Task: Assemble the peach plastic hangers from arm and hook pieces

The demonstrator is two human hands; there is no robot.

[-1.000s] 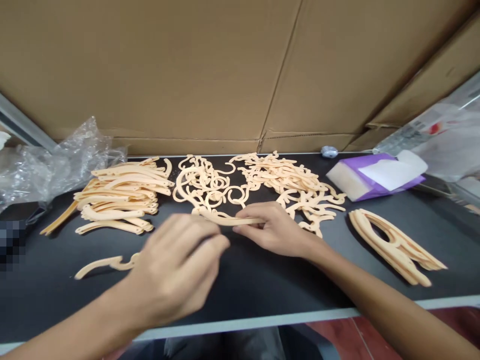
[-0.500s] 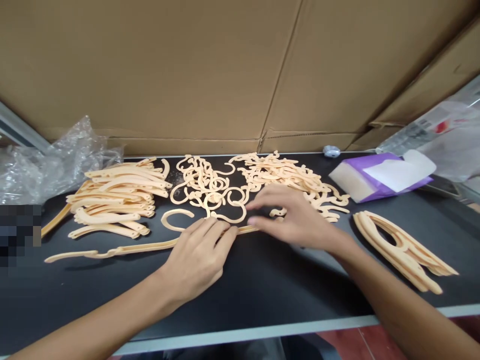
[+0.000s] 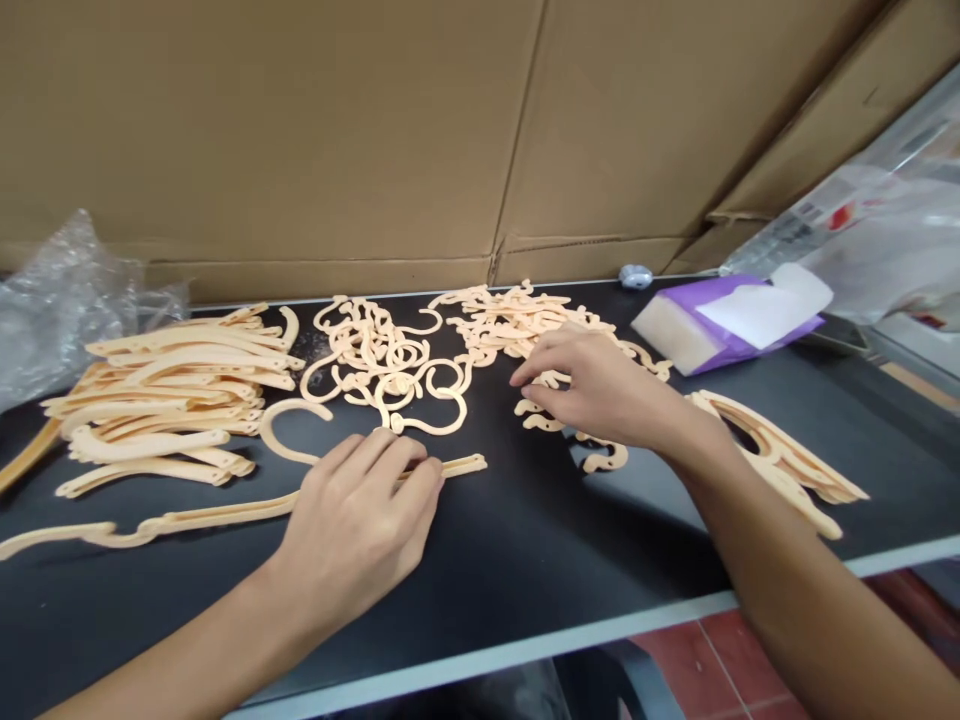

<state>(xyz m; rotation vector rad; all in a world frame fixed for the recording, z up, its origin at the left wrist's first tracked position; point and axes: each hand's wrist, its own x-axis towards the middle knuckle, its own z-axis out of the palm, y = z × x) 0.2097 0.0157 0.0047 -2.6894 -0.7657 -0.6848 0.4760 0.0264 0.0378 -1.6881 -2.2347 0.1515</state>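
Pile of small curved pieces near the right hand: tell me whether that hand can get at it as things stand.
Probably yes: the right hand is open over the pile of small curved pieces, with nothing seen in its way; the left hand is aside, over a long piece.

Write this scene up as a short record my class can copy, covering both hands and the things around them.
Left hand: holds a strip, curved hook beside it
Right hand: over small pieces, contact unclear
Left pile: bars
Middle pile: hooks
Right side: tissues, a bundle
Far left: clear wrap
Surface: dark table
Back: cardboard
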